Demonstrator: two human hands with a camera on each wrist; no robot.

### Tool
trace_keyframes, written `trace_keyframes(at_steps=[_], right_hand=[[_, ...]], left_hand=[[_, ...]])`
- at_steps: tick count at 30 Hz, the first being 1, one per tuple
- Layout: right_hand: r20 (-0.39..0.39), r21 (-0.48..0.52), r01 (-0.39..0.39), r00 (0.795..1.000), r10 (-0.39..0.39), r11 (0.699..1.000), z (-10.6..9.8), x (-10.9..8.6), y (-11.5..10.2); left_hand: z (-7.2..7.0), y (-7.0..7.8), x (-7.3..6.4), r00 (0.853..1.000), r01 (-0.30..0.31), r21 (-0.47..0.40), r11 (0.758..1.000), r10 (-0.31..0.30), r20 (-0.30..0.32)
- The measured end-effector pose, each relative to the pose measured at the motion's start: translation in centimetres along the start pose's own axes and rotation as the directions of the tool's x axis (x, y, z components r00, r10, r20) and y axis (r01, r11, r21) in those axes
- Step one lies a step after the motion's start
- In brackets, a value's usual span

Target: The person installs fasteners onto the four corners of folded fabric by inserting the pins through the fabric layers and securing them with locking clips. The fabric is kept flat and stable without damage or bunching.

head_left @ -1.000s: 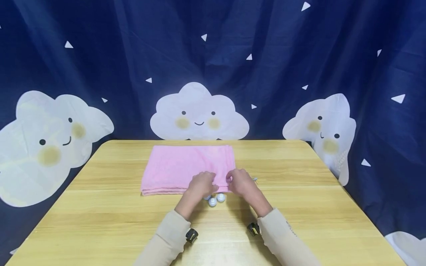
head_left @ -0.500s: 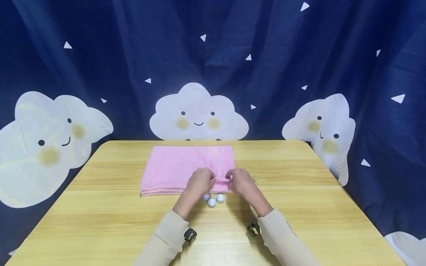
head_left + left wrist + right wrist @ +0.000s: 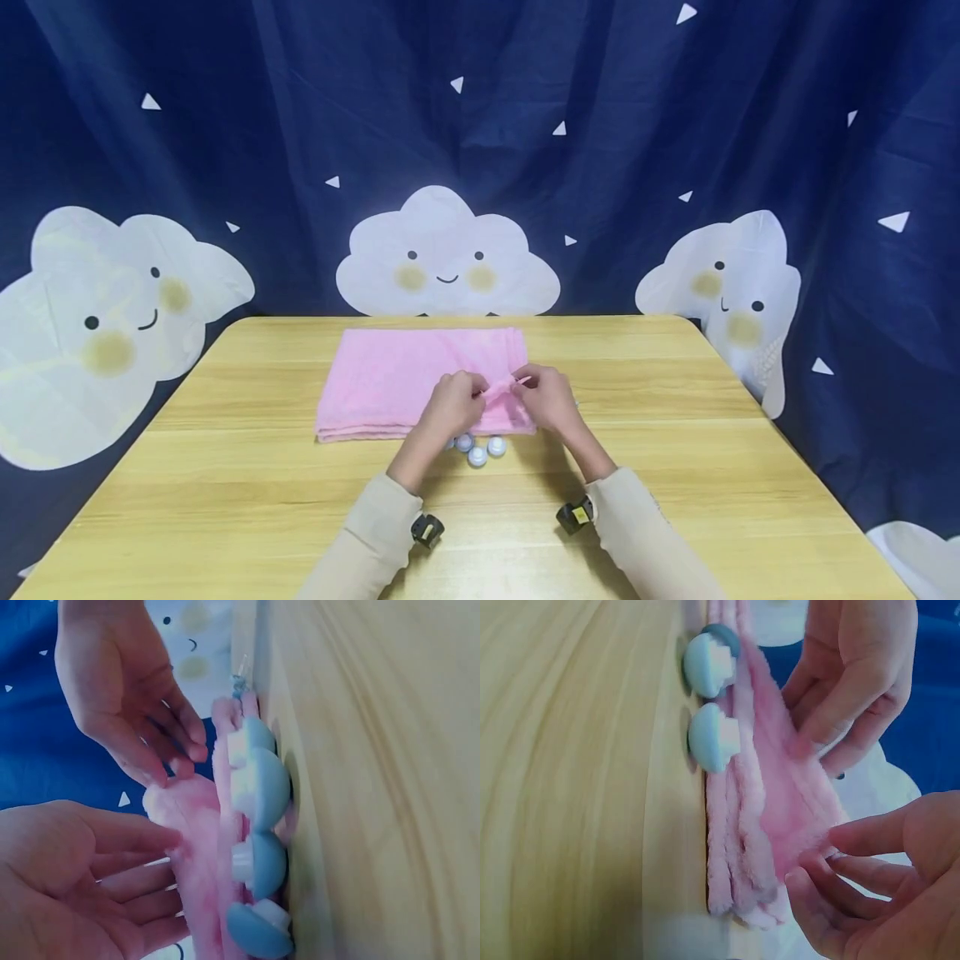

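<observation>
A folded pink fleece blanket [image 3: 397,371] lies on the table. My left hand [image 3: 453,407] pinches the raised top layer near its front right part, thumb and fingertip on the fabric [image 3: 199,832]. Close by, my right hand [image 3: 550,402] pinches the same layer at its corner, fingertips at the edge [image 3: 802,851] in the right wrist view. Between the hands the lifted fabric bunches up. Several light blue mushroom-shaped pieces with white stems [image 3: 259,787] lie along the blanket's front edge, below my hands; some show in the head view as round caps [image 3: 477,456].
A small bluish piece with a clear pointed tip [image 3: 238,681] lies beyond the blanket's right end, mostly behind my right hand in the head view. The wooden table [image 3: 675,467] reaches back to a dark blue curtain [image 3: 600,167] with cloud prints.
Both hands have risen slightly, drawing the top layer of the blanket up at its front right corner. More of the mushroom-shaped pieces show beside my left wrist.
</observation>
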State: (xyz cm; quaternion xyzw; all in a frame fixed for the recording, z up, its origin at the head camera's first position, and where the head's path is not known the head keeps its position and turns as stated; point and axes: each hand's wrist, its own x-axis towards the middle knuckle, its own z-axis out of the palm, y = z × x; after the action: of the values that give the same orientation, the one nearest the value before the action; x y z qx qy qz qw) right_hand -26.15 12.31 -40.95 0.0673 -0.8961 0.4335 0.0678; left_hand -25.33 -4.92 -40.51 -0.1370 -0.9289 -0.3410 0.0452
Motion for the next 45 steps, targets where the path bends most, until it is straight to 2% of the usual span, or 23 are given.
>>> trace_keyframes(at_steps=[4, 13, 22, 27, 33, 36, 39, 45], right_hand=[[-0.003, 0.073, -0.033, 0.999, 0.033, 0.997, 0.1, 0.1, 0.2], [0.017, 0.098, -0.07, 0.997, 0.069, 0.993, 0.1, 0.3, 0.6], [0.035, 0.096, -0.085, 0.996, 0.082, 0.992, -0.1, 0.3, 0.5], [0.044, 0.068, -0.078, 0.996, 0.075, 0.995, -1.4, 0.4, 0.2], [0.005, 0.052, -0.073, 0.997, 0.073, 0.996, -3.8, 0.9, 0.6], [0.007, 0.001, -0.088, 0.996, 0.088, 0.996, -4.8, 1.1, 1.1], [0.029, -0.096, -0.094, 0.995, 0.097, 0.991, -5.6, 1.1, 1.5], [0.047, -0.29, -0.068, 0.995, 0.085, 0.955, -6.8, 1.1, 2.8]], left_hand=[[0.3, -0.1, 0.2, 1.0, -0.013, -0.066, 0.998, 0.012, -0.021], [0.8, -0.5, 0.5, 0.994, -0.022, -0.06, 0.998, 0.015, -0.108], [1.1, -0.6, 0.5, 0.993, -0.021, -0.068, 0.997, 0.013, -0.116], [1.0, -0.5, 0.4, 0.993, -0.005, -0.074, 0.997, -0.004, -0.122], [0.5, -0.4, 0.5, 0.99, 0.02, -0.082, 0.996, -0.031, -0.136], [0.4, -0.4, 0.5, 0.989, 0.022, -0.089, 0.996, -0.035, -0.142], [0.2, -0.5, 0.5, 0.988, 0.017, -0.09, 0.996, -0.031, -0.152], [0.1, -0.7, 0.6, 0.986, 0.016, -0.103, 0.995, -0.032, -0.163]])
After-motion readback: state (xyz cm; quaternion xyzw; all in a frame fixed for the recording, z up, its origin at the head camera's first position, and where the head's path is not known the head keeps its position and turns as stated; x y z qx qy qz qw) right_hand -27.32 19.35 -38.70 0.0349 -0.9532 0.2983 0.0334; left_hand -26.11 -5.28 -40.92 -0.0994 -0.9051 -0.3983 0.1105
